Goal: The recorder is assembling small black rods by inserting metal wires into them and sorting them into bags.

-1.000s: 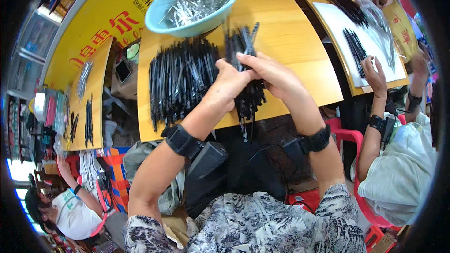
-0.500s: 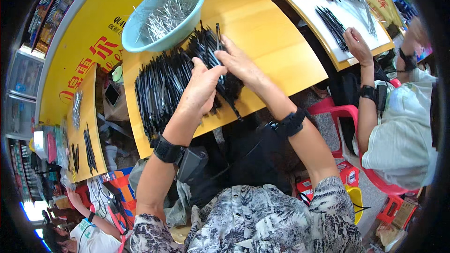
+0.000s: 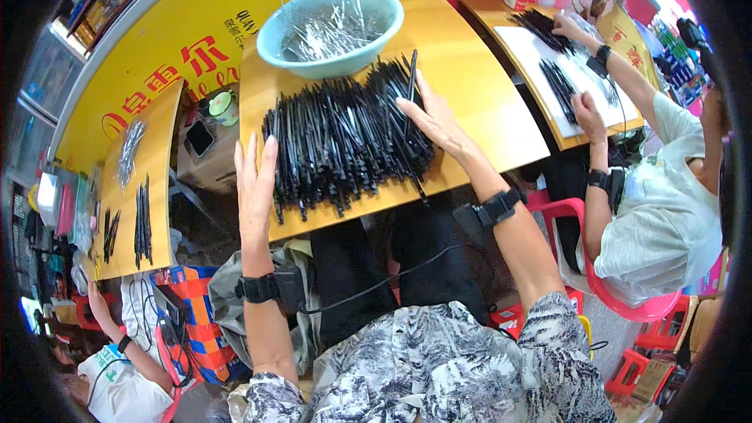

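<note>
A broad heap of thin black sticks (image 3: 345, 141), roughly side by side, lies across the wooden table (image 3: 478, 102) in front of me. At its left edge my left hand (image 3: 255, 184) is open, fingers stretched out along the outermost sticks. My right hand (image 3: 437, 121) is open at the right edge, thumb over the sticks and fingers apart along their outer side. One stick there pokes up above the others. Behind the heap stands a light blue bowl (image 3: 321, 69) with many thin, shiny, clear or silvery sticks (image 3: 337, 31) in it.
To the right, a person (image 3: 654, 188) works at another table with black sticks (image 3: 558, 90) on a white board. At the left, a table holds small black bundles (image 3: 142, 223) and clear sticks (image 3: 133, 153); a phone (image 3: 199, 138) lies between the tables. A cable (image 3: 384, 276) hangs before my lap.
My hands have come apart from the middle of the heap to its two sides. The sticks at the right lie more evenly. The view has shifted, and the co-worker's arm reaches farther across the board.
</note>
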Tool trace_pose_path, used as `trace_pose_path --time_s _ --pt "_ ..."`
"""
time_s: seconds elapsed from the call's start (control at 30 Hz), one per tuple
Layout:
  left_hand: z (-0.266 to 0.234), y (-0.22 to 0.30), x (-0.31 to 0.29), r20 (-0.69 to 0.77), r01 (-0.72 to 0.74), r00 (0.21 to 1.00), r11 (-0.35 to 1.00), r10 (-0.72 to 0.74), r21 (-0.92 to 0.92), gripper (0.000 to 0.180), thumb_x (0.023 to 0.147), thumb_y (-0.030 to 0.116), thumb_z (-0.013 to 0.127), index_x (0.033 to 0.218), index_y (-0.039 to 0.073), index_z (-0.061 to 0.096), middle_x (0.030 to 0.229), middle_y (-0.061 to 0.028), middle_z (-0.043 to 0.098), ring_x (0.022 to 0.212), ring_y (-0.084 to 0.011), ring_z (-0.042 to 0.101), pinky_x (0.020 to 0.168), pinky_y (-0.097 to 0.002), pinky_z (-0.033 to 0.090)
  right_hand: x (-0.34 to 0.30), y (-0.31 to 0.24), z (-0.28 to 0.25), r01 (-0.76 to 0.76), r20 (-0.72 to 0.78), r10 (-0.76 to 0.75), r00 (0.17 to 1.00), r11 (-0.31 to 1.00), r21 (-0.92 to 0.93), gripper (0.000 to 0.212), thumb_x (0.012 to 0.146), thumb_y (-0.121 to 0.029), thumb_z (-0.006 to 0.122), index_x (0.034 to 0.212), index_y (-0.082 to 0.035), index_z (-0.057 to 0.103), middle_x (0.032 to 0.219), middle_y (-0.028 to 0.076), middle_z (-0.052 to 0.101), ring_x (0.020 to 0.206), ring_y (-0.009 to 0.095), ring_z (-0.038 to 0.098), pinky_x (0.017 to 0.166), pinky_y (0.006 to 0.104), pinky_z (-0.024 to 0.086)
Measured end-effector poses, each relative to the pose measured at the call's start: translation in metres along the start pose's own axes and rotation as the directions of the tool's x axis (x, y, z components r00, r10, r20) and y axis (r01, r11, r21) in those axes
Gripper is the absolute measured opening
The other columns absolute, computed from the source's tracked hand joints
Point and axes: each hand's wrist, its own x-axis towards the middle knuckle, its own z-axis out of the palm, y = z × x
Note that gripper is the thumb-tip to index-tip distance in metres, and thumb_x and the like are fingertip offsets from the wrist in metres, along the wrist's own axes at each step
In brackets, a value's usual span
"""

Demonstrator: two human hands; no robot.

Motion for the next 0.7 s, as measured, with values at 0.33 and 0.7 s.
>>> trace_pose_path --time_s 0.33,0.7 --pt "0.036 0.006 -0.009 0.119 0.073 0.992 0.975 -0.048 -0.212 0.068 0.086 0.043 0.05 0.136 0.003 0.028 0.141 -0.0265 0.018 0.132 -0.035 0.017 0.107 -0.0392 0.015 -0.008 -0.015 0.023 0.17 -0.044 -0.167 0.985 0.983 0.071 0.067 0.084 -0.031 0.055 0.136 0.0 0.025 0.135 0.021 0.033 0.126 0.03 0.032 0.105 0.0341 0.023" --pt "0.032 0.004 -0.001 0.019 -0.024 0.999 0.969 0.03 -0.247 0.048 0.089 0.036 0.047 0.125 0.004 0.046 0.132 -0.021 0.036 0.122 -0.0334 0.034 0.101 -0.037 0.027 0.0 -0.028 0.041 0.181 -0.006 -0.181 0.984 0.979 0.095 0.069 0.083 -0.03 0.055 0.134 0.005 0.024 0.135 0.024 0.031 0.127 0.033 0.029 0.106 0.0361 0.02"
